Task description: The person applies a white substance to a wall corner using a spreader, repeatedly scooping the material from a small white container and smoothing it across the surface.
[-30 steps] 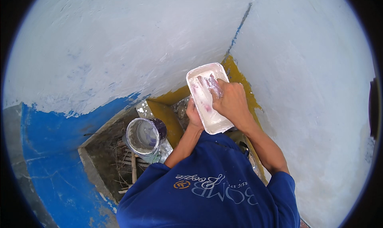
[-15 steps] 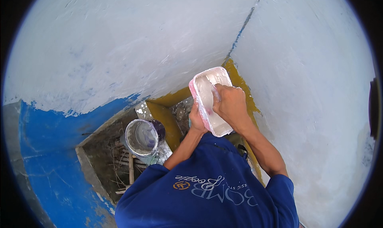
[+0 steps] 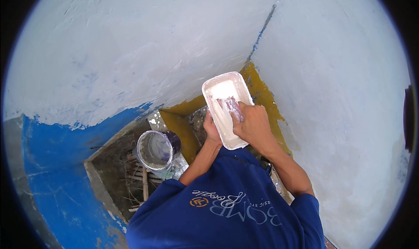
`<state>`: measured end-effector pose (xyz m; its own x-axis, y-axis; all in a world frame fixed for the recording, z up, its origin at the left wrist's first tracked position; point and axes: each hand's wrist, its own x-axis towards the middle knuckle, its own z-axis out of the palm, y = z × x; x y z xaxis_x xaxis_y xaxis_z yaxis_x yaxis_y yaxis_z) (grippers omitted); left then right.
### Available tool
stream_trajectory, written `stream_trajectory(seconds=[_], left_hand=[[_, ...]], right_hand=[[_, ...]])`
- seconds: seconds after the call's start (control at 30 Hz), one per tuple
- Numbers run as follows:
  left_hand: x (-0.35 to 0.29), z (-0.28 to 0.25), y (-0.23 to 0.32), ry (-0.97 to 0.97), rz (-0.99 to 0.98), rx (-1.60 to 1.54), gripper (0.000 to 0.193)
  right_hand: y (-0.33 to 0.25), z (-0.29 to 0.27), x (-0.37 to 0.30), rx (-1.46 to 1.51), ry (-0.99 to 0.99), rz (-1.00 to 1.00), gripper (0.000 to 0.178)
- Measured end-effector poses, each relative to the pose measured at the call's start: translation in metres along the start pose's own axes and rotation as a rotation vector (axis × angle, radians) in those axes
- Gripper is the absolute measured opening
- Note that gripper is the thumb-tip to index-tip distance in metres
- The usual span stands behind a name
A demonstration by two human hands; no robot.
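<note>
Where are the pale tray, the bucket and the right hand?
Pale tray (image 3: 223,79): head view, on its far end wall.
Bucket (image 3: 175,141): head view, on its dark outer wall.
Right hand (image 3: 255,122): head view, on its back.

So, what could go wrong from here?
The shallow, pale rectangular tray is held at its side by the left hand; pressure from the flat, purple-smeared tool in the right hand might tip it, spilling wet-looking white paste on the blue fabric shirt. The dark, round, open bucket sits near the left sleeve, so an elbow swing could knock it.
</note>
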<state>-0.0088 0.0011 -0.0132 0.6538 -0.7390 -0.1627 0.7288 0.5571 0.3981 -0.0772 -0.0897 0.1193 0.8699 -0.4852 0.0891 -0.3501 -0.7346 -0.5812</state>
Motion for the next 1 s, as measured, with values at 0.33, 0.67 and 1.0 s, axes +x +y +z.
stream_trajectory(seconds=[0.33,0.67,1.0], left_hand=[[-0.001,0.003,0.004,-0.027,0.005,-0.066,0.056],[-0.002,-0.008,0.001,-0.132,0.059,-0.187,0.049],[-0.003,-0.007,0.003,0.026,0.028,-0.083,0.056]], right_hand=[[0.002,0.000,0.006,0.016,0.103,0.074,0.014],[-0.009,0.001,0.003,0.081,-0.007,-0.002,0.018],[-0.004,0.003,0.008,0.035,0.099,0.055,0.017]])
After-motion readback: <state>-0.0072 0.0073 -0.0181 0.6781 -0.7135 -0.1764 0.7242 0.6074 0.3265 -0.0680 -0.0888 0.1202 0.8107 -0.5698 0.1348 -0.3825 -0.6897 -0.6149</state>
